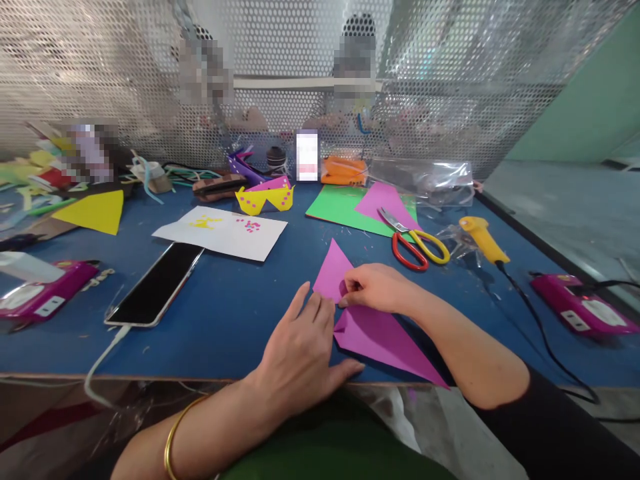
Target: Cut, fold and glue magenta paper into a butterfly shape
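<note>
- My left hand (300,350) lies flat on the blue worktop (225,313) near its front edge, fingers spread and resting loose, fingertips touching the left edge of the folded purple paper (373,330)
- My right hand (373,288) sits on top of that paper, thumb and forefinger pinched on a fold at its middle
- The purple paper lies close to the front edge of the worktop, one point rising away from me, a long point running right under my right forearm
- A gold bangle (175,433) circles my left wrist
- Just beyond my right hand lie scissors (415,241) with one red and one yellow handle, blades resting on a second purple sheet (383,200) atop a green sheet (340,203)
- To the right of the scissors lies a yellow glue gun (483,239), its black cord trailing towards me
- To my left a dark-screened phone (156,283) lies with a white cable plugged in; behind it a white sheet (223,233) with yellow and pink bits
- Yellow paper glasses (265,199) with pink dots stand further back, a yellow paper scrap (95,212) well to the left
- Behind the mesh screen (450,80) sit other people, only partly visible
</note>
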A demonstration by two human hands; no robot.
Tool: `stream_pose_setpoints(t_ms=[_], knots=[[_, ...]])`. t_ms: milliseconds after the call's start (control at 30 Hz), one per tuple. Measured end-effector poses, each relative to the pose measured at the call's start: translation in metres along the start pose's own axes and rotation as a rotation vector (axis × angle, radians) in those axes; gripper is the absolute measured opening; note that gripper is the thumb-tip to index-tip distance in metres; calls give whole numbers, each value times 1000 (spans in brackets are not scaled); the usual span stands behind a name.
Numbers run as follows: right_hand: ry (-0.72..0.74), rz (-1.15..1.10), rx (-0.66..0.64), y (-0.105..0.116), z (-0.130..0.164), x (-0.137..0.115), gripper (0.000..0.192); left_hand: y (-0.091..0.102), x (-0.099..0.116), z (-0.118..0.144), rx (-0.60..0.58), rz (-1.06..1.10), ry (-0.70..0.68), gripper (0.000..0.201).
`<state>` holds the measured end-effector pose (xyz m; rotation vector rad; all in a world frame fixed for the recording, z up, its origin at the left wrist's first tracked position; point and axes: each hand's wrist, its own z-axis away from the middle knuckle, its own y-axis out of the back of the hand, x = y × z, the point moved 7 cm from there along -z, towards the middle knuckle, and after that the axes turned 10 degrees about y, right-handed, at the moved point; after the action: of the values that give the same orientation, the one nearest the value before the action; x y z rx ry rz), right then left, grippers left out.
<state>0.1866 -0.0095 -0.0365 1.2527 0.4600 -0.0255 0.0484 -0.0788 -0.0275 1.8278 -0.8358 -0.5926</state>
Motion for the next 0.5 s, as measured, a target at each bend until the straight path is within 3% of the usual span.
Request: stream_pose_setpoints(t_ms=[133, 500], knots=[[-3, -6, -2, -1, 0, 0, 28, 5, 1, 0, 75, -18, 29, 70], [22, 15, 26, -2, -1, 1, 26, 3, 0, 4, 112, 21, 20, 62]])
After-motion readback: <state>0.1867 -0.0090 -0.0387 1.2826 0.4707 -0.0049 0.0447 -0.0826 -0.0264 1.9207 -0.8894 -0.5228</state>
